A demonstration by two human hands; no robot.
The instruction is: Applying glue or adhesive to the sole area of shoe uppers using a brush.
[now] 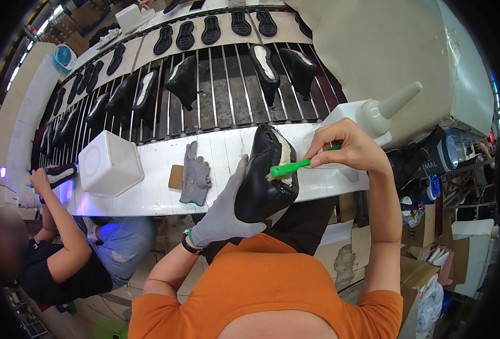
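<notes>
My left hand, in a grey glove, is closed round a black shoe upper, tilted with its pale underside showing. Bare and pinched shut, my right hand grips a green brush like a toothbrush. The brush's head lies against the edge of the upper's underside; its bristles are hidden. Just left of the upper, a loose grey glove rests on the white bench beside a small brown piece.
An upturned white tub stands on the bench. Beyond is a roller conveyor carrying black uppers, with black soles along a ledge. A white bottle with a long spout stands right. At far left, another person holds a shoe part.
</notes>
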